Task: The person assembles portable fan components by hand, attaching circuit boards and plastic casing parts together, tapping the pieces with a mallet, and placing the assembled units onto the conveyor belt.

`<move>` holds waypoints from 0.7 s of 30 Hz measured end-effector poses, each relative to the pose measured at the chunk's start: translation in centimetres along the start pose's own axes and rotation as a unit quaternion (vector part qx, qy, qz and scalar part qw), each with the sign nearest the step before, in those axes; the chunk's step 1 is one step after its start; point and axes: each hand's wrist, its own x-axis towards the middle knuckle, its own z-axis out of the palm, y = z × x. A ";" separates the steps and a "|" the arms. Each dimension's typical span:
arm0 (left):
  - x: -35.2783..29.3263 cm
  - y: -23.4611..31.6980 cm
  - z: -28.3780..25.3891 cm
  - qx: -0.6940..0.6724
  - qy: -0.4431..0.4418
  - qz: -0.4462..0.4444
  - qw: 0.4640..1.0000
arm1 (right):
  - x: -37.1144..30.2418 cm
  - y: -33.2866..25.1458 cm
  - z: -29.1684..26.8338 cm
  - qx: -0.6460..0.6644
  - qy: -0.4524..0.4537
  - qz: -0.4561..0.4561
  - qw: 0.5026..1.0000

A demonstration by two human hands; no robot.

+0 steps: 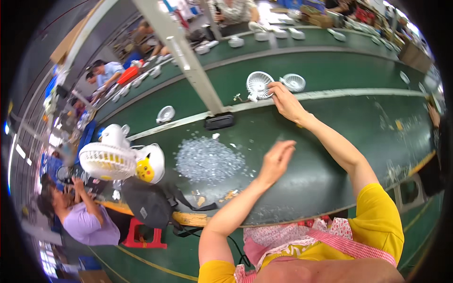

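My right hand [287,103] reaches to the conveyor's near edge. Its fingers pinch the rim of a white fan housing [258,83] with a round slatted grille. Short wires with a small end piece [238,97] show beside that housing. Just right of it, a second white fan housing [294,83] lies on the green belt. My left hand [277,162] is above the dark green worktable, slightly blurred. Its fingers are stretched out and I see nothing in them. Left of this hand spreads a heap of small, clear-grey pieces [207,159], too small to name.
A white desk fan [108,158] and a white case with a yellow cartoon face [150,163] stand left, near a black bag [147,202]. A metal post [188,61] rises at the table's far edge beside a black box [219,121]. Co-workers sit along the belt [330,66].
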 end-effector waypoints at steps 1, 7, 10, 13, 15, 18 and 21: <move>0.4 0.3 -0.3 0.055 0.040 0.061 0.996 | -1.5 -1.0 -2.0 -0.003 -0.005 -0.009 1.000; 2.2 -0.1 -1.8 0.335 0.072 0.199 0.918 | -9.8 -3.5 -6.5 -0.040 -0.133 0.040 0.989; 2.8 -0.1 -2.1 0.422 -0.057 0.187 0.885 | -11.1 -3.5 -6.1 -0.070 -0.140 -0.006 0.988; 2.8 0.2 -1.3 0.425 -0.152 0.168 0.876 | -11.2 -3.5 -5.8 -0.045 -0.112 0.022 0.992; 3.0 0.2 -0.8 0.412 -0.170 0.172 0.879 | -11.4 -3.7 -5.7 -0.011 -0.087 0.045 0.995; 3.6 -0.1 0.0 0.350 -0.146 0.155 0.912 | -11.5 -5.1 -5.4 0.065 -0.015 0.085 0.994; 3.5 -0.9 0.8 0.313 -0.073 0.163 0.933 | -11.9 -6.0 -5.3 0.187 0.001 0.187 0.964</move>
